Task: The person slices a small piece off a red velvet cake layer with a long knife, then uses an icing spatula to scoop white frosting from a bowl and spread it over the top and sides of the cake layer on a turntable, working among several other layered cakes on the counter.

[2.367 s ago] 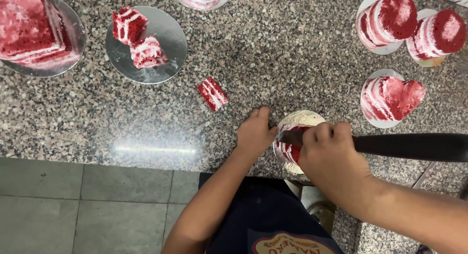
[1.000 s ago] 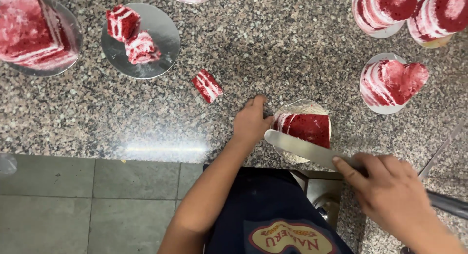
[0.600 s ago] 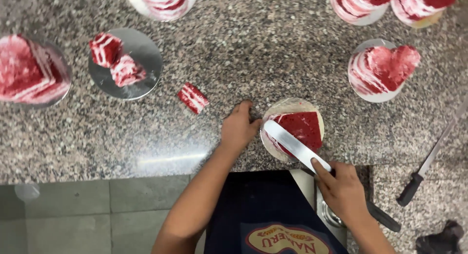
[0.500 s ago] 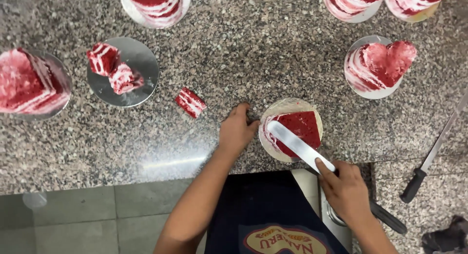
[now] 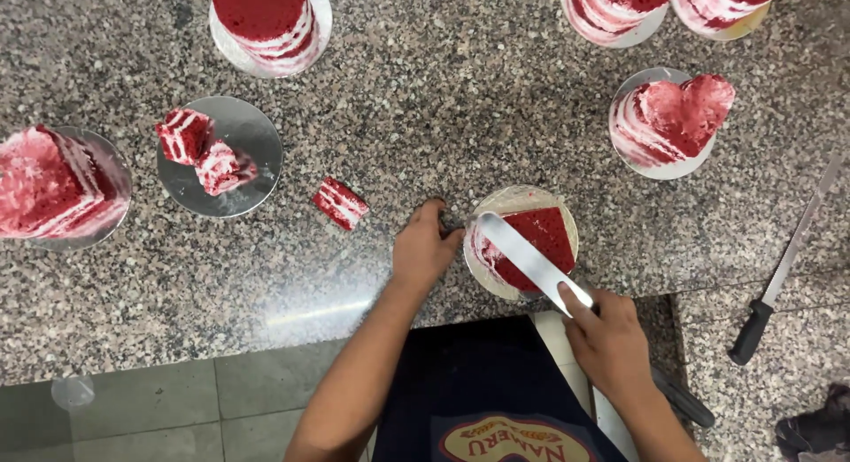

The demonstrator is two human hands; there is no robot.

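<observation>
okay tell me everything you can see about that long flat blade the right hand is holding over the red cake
The blade is long, flat and pale, seemingly metal, with a rounded tip. It slants across the red cake on its round board, tip toward the upper left. The right hand grips its near end, so the handle is mostly hidden. The left hand rests by the board's edge.

We see our two forearms bare from the elbows down, with no sleeves, watch, rings or gloves on the left hand or the right hand. We wear a dark navy apron over the chest. It bears an oval badge in red with a yellow rim and yellow lettering.
</observation>
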